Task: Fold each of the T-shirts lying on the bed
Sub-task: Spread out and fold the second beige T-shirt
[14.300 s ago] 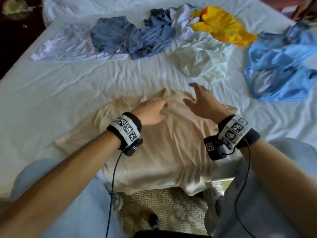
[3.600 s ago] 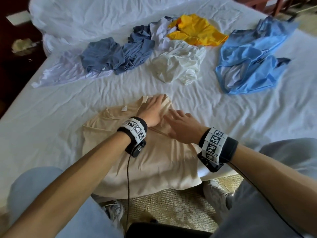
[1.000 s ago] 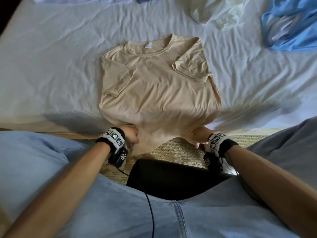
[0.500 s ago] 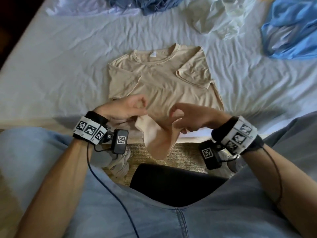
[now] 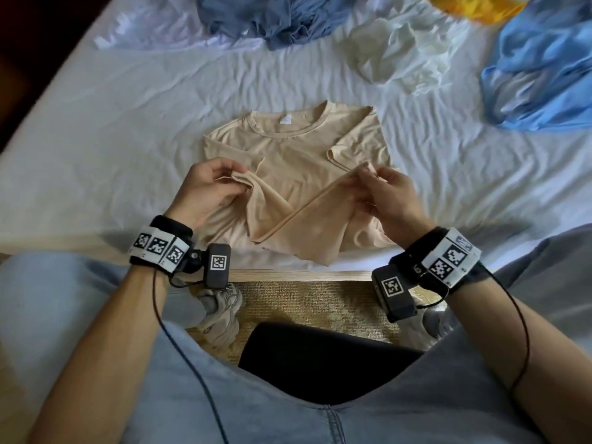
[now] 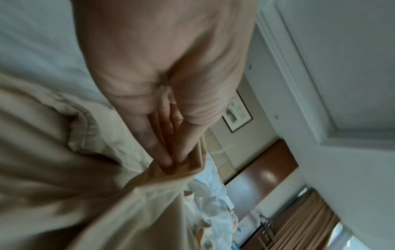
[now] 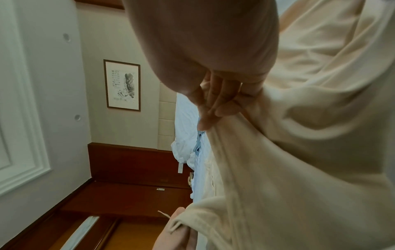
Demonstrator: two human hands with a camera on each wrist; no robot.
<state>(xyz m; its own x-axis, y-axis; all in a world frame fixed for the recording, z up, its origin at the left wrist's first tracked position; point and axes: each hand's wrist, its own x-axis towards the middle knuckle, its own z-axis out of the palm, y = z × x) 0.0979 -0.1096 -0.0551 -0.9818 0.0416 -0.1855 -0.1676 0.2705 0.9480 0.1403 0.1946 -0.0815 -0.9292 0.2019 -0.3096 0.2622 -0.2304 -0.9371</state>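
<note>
Beige T-shirt [image 5: 298, 161] lies on the near part of the white bed [image 5: 128, 129], collar away from the person, both sleeves folded in over the chest. Left hand [image 5: 205, 184] pinches one corner of the bottom hem, fingers and thumb closed on the cloth; right hand [image 5: 387, 193] pinches the other corner the same way. Hem lifted off the sheet, sagging between the two hands, over the shirt's lower half.

Beyond the collar, well apart: crumpled white shirt [image 5: 400, 52], grey-blue shirts [image 5: 272, 17], a yellow one [image 5: 471, 8] at the top edge, light blue one [image 5: 538, 68] to the right. Nothing lies on the beige shirt.

Woven mat [image 5: 314, 309] and a sneaker [image 5: 221, 315] on the floor below the bed edge.
</note>
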